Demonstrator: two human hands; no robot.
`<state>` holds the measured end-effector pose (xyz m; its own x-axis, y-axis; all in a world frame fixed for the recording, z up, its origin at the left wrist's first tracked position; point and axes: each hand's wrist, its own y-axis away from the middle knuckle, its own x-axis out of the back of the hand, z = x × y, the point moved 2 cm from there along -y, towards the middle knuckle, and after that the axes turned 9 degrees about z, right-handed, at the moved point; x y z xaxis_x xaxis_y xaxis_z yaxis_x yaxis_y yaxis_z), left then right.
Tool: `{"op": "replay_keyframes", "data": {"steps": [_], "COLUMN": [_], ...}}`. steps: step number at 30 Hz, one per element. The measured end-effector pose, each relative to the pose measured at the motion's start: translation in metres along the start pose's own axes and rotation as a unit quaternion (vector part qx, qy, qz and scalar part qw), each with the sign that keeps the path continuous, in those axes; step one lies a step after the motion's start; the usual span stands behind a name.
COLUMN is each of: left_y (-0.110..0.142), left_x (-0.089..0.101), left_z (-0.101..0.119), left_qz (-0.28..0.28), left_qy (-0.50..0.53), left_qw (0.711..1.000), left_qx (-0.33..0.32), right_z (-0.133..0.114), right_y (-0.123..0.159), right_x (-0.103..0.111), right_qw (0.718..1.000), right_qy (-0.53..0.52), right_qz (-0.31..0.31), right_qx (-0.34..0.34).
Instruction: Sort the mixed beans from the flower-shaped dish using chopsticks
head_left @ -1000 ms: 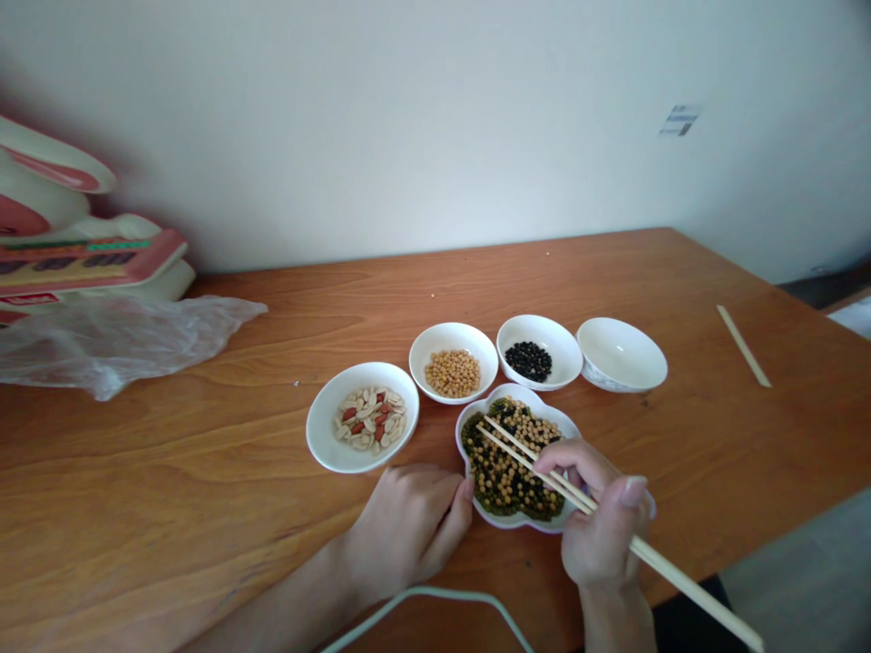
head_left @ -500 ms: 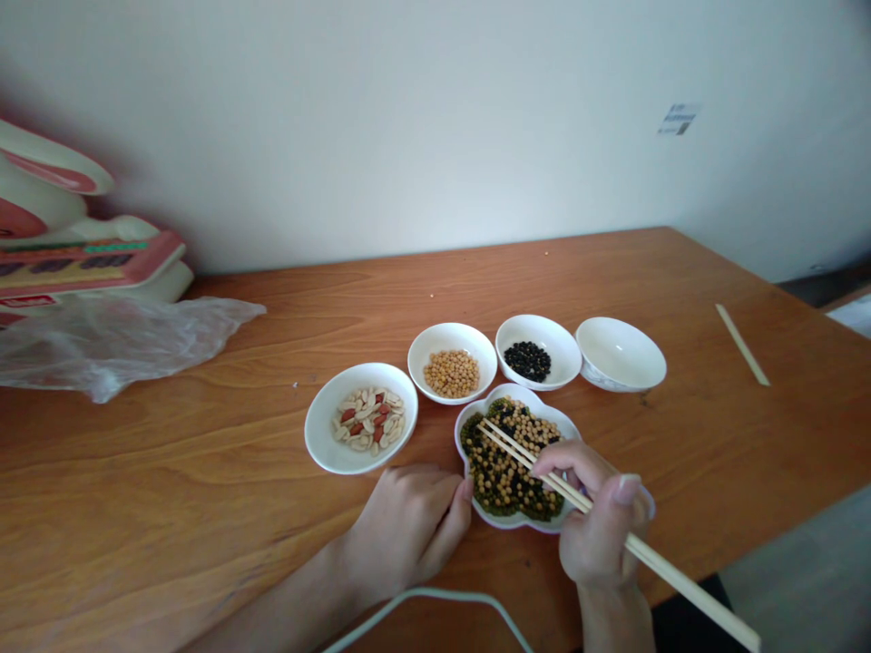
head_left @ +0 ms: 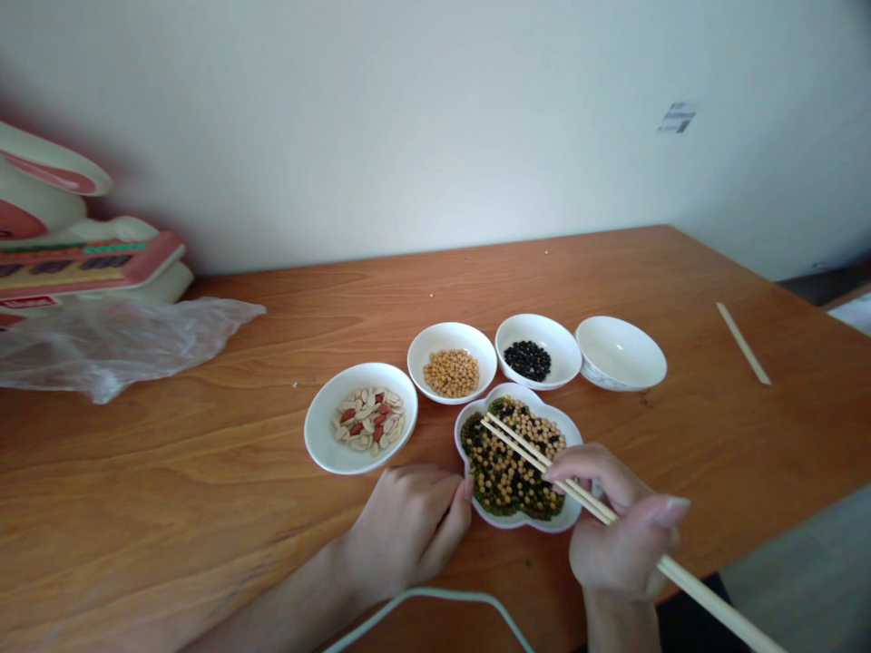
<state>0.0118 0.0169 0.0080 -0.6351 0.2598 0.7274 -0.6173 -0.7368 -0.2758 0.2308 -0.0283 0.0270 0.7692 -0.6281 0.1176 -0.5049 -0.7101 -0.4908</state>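
Observation:
My right hand (head_left: 622,535) grips a pair of wooden chopsticks (head_left: 537,458), whose tips rest over the mixed beans in a white flower-shaped dish (head_left: 570,435). My left hand (head_left: 408,521) lies curled on the table, its fingertips against that dish's left rim. Behind the dish stand a bowl of peanuts (head_left: 361,428), a bowl of yellow soybeans (head_left: 452,362), a bowl of black beans (head_left: 537,350) and an empty white bowl (head_left: 621,354).
A crumpled clear plastic bag (head_left: 115,340) and a pink-and-white appliance (head_left: 74,258) sit at the back left of the wooden table (head_left: 204,435). A single loose chopstick (head_left: 743,344) lies at the right. A pale cable (head_left: 435,608) runs under my arms.
My right hand has drawn back slightly to the right and lower, tilting the chopsticks; their tips stay over the mixed dish. The left hand has not moved.

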Motion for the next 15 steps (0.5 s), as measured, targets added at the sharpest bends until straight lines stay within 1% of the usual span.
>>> {"op": "replay_keyframes", "data": {"steps": [3,5,6,8,11,13,15], "left_y": [0.0,0.0,0.001,0.001,0.002,0.002,0.002], "left_x": [0.001,0.001,0.001,0.001,0.0,-0.001,0.0], "left_z": [0.0,0.0,0.0,-0.001,-0.002,-0.002,-0.002], "left_qz": [-0.005,-0.006,-0.007,-0.012,-0.017,-0.018,-0.02], "left_qy": [-0.001,0.002,0.005,0.012,0.018,0.019,0.019], "left_qw": [1.0,1.0,1.0,1.0,1.0,0.999,0.999], "left_qx": [0.003,0.005,0.006,0.01,0.017,0.02,0.026], "right_z": [-0.005,-0.009,-0.011,-0.014,-0.013,-0.01,-0.007], "right_y": [-0.008,-0.015,-0.019,-0.025,-0.03,-0.029,-0.027], "right_x": [0.001,-0.003,-0.007,-0.017,-0.029,-0.028,-0.019], "right_qw": [0.997,0.992,0.99,0.99,0.993,0.991,0.992], "right_qy": [-0.011,-0.035,-0.045,-0.057,-0.063,-0.063,-0.047], "right_qz": [0.072,0.124,0.137,0.128,0.066,0.056,0.067], "right_qx": [-0.01,-0.01,-0.007,-0.014,-0.08,-0.102,-0.093]}}
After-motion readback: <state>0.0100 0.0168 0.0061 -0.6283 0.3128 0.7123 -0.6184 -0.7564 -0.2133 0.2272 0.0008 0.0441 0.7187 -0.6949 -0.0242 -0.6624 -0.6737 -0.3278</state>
